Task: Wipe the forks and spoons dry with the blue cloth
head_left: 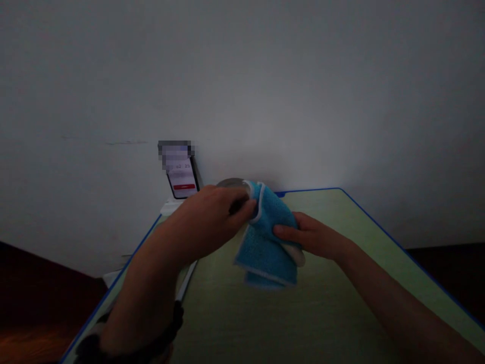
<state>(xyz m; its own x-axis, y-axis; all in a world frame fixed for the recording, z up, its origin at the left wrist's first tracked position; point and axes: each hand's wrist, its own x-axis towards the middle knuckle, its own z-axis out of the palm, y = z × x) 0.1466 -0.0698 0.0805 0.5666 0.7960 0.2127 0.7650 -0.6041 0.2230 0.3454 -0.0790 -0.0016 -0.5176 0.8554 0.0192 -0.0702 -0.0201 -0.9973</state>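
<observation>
A blue cloth (pixel 271 247) with pale edging is held up over the table, bunched at the top with two flaps hanging down. My right hand (pixel 308 233) is closed on its right side, thumb in front. My left hand (pixel 217 212) comes from the left, with thumb and fingers closed on the cloth's upper left edge. A pale rounded piece (pixel 298 255) pokes out below my right fingers; its kind cannot be made out. Whether something lies inside the cloth is hidden. Behind my left hand shows the top of a grey round thing (pixel 229 182), mostly covered.
The light wooden table (pixel 326 303) has a blue rim. A phone (pixel 184 179) with a lit screen leans at the back left against the wall (pixel 265 91). A flat pale object with a straight edge (pixel 187 280) lies partly beneath my left forearm.
</observation>
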